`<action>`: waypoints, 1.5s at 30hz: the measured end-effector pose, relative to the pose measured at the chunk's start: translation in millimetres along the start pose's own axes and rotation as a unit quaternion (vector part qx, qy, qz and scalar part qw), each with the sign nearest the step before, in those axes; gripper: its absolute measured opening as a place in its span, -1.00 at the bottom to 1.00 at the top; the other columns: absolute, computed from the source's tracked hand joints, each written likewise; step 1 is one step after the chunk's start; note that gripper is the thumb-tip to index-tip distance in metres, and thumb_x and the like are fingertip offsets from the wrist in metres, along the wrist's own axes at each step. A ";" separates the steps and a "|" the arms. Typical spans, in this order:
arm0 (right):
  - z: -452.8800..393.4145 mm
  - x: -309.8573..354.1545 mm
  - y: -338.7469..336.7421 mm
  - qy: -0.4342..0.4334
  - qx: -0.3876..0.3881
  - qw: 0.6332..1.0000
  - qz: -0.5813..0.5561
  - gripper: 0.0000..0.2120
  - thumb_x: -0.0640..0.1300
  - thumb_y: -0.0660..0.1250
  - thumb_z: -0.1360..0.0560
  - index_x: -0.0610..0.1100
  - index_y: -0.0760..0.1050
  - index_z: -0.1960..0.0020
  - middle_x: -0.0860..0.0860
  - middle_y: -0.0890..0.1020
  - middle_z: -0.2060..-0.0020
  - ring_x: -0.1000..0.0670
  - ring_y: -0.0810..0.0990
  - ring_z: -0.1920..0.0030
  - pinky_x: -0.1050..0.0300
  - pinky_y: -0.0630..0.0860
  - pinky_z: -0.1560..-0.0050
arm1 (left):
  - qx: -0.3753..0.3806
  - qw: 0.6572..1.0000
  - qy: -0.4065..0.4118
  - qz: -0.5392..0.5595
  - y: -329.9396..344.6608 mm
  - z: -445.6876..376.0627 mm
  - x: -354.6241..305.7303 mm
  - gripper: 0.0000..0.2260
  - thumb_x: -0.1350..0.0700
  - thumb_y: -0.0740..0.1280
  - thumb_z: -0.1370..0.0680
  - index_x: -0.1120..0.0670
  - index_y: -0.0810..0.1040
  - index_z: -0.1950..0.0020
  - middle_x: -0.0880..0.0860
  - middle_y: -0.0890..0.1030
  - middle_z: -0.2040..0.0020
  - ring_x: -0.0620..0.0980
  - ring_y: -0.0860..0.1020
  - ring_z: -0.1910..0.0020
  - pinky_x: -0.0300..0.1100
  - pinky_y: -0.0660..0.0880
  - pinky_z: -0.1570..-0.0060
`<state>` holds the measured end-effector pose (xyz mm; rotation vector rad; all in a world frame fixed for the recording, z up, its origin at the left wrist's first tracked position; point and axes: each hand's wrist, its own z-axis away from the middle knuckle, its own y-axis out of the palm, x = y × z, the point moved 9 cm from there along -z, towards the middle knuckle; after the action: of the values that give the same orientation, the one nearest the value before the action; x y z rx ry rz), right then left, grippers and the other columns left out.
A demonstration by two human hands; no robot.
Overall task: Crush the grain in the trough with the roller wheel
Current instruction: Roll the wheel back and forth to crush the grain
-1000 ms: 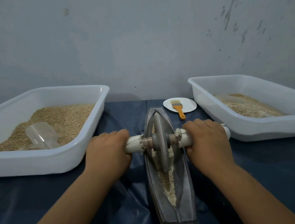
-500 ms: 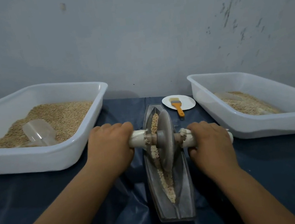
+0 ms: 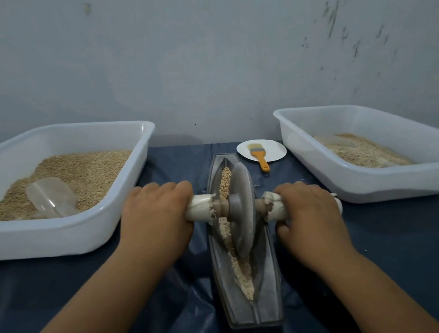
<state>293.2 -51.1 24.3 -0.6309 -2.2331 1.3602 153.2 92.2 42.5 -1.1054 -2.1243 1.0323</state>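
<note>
Trough: one long, boat-shaped grey metal trough [image 3: 267, 293] lies on the dark blue plastic sheet [image 3: 62, 290] covering my desk, in the middle. Its long axis runs from the near edge toward the far edge, its pointed far end aimed at the wall.
Roller wheel: one grey stone disc wheel [image 3: 241, 208] stands on edge in the trough's groove, around the trough's far half. Its face tilts slightly. Its axle lies crosswise to the trough, pointing left and right.
Handles: two pale wrapped handle ends, one on each side of the wheel.
Left hand: my left hand [image 3: 155, 218] is curled round the left handle [image 3: 200, 207].
Right hand: my right hand [image 3: 308, 210] is wrapped round the right handle [image 3: 273, 205].
Grain: whole tan kernels [image 3: 225, 179] lie in the groove beyond the wheel; paler crushed meal [image 3: 244, 279] lies nearer me.
Tubs: two white rectangular plastic tubs, one at the desk's left edge [image 3: 63, 235] and one at the right [image 3: 408, 184], each holding grain.
Scoops: one clear plastic scoop [image 3: 50, 196] lies in the left tub; the pale shape in the right tub is too faint to name.
Far edge: one small white round plate [image 3: 271, 150] carries one orange-handled brush [image 3: 260, 157].
</note>
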 end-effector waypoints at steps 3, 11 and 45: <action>11.1 -2.6 0.7 0.009 -0.005 1.000 -0.010 -0.62 -0.15 0.40 -0.33 0.03 0.46 -0.12 0.09 0.43 0.06 -0.02 0.38 -0.01 0.13 0.20 0.02 | -0.003 1.000 -0.002 0.010 -3.7 3.1 -0.7 -0.75 0.11 0.44 -0.34 0.03 0.34 0.28 -0.03 0.40 0.40 0.05 0.35 0.40 -0.12 0.22 0.33; 49.2 2.0 -16.3 -0.058 -0.098 0.993 -0.024 -0.38 -0.19 0.52 -0.13 -0.07 0.52 -0.18 -0.02 0.55 -0.05 -0.09 0.42 -0.10 0.01 0.24 -0.24 | -0.014 0.999 0.004 0.037 -9.3 28.8 1.5 -0.68 0.15 0.51 -0.21 0.03 0.35 0.31 -0.04 0.36 0.44 0.04 0.32 0.47 -0.11 0.28 0.44; 22.0 10.2 -13.0 -0.069 -0.040 0.997 -0.004 -0.46 -0.15 0.44 -0.26 -0.02 0.46 -0.24 0.02 0.50 -0.12 -0.06 0.40 -0.16 0.06 0.19 -0.31 | 0.021 0.998 -0.028 0.060 8.9 25.5 13.4 -0.69 0.14 0.52 -0.24 0.00 0.37 0.27 -0.07 0.40 0.40 0.01 0.37 0.44 -0.12 0.33 0.42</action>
<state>270.2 -65.7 28.3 -0.5712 -2.4076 1.3524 131.6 97.1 22.1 -1.2083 -2.0919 1.1695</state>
